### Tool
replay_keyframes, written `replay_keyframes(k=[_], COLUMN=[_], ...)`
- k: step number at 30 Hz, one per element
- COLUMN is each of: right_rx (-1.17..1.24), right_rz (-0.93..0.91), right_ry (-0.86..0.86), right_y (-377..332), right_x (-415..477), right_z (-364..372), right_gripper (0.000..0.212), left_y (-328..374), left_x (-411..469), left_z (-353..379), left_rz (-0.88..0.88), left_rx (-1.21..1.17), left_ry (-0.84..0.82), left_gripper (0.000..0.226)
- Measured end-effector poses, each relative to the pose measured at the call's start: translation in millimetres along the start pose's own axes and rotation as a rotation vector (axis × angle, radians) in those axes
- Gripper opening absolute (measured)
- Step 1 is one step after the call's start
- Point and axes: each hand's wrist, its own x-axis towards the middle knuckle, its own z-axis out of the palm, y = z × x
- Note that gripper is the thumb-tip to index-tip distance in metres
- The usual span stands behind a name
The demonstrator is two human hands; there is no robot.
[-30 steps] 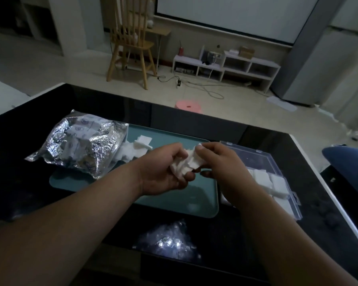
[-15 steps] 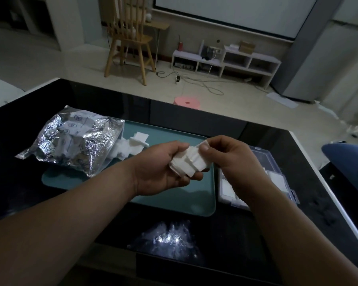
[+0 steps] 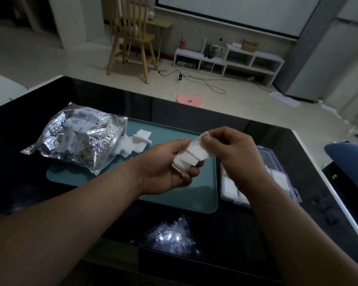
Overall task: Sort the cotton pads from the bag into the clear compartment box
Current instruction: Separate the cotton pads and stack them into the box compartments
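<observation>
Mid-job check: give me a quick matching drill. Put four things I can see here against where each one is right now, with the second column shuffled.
Things:
1. foil bag
2. stack of cotton pads
3. clear compartment box
4. pink stool

Places:
A. on the floor beyond the table
B. gripped in the left hand
C. on the table, just right of the teal tray
D. lying across the teal tray's left end

Pairs: 1-D, 2-B, 3-C, 4-A.
</observation>
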Motion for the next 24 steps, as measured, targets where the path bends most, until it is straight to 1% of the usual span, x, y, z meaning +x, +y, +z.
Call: replay_keyframes(k=[2,4,6,9,13,14,15,17,18,20,21,22,24], right_rx=[0.092,0.121,0.039,-0.109,-0.121,-0.125,-0.127,-0.128,-0.119,-0.062,-0.049,-0.061,-0.099], right_rz=[0.023,0.051,0.049,0.005,-0.031,-0.04,-0.032,0.067,0.145,0.278,0.298,0.285,0.221], right_ry=[-0.016,-0.064,-0.076,-0.049,-0.001,0.005,0.023,0.056,0.027,-0.119,-0.18,-0.205,-0.163], right_y=[-2.1,-3.1,0.3,4.7,4.9,5.2,5.7,6.1,5.7,6.7,7.1,7.3,6.5], right_x=[1.1,-1.0,-2.5,-4.2,-6.2,-6.0,-5.6,-2.7,-1.6,-1.3,-2.3,-3.7,-4.6], right_z=[-5.9,-4.6,2.5,13.2,19.6,20.6,20.6,16.0,11.5,4.1,2.3,1.5,1.9], right_gripper=[0.01,0.011,0.008,0.004,0.003,0.002,0.006,0.016,0.023,0.032,0.031,0.027,0.017], left_y=[1.3,1.2,0.4,-0.3,-0.8,-1.7,-2.5,-2.8,-2.8,-2.2,-2.3,-2.8,-4.1], left_x=[-0.5,-0.1,0.8,0.1,-2.4,-2.5,-1.5,0.1,0.7,1.6,2.0,2.4,3.0], left_z=[0.4,1.4,2.1,2.7,0.2,-0.1,-0.4,0.1,0.1,-0.2,-0.1,0.1,0.8], left_rz=[-0.003,-0.003,0.0,0.006,0.025,0.037,0.048,0.069,0.086,0.122,0.133,0.14,0.148], left_rx=[-0.017,-0.036,-0.065,-0.086,-0.086,-0.065,-0.052,-0.049,-0.049,-0.042,-0.033,-0.018,0.002], left_ry=[0.013,-0.005,-0.032,-0.063,-0.078,-0.062,-0.033,0.047,0.08,0.121,0.133,0.145,0.167], left_gripper=[0.041,0.041,0.044,0.046,0.043,0.043,0.042,0.037,0.034,0.032,0.033,0.033,0.032])
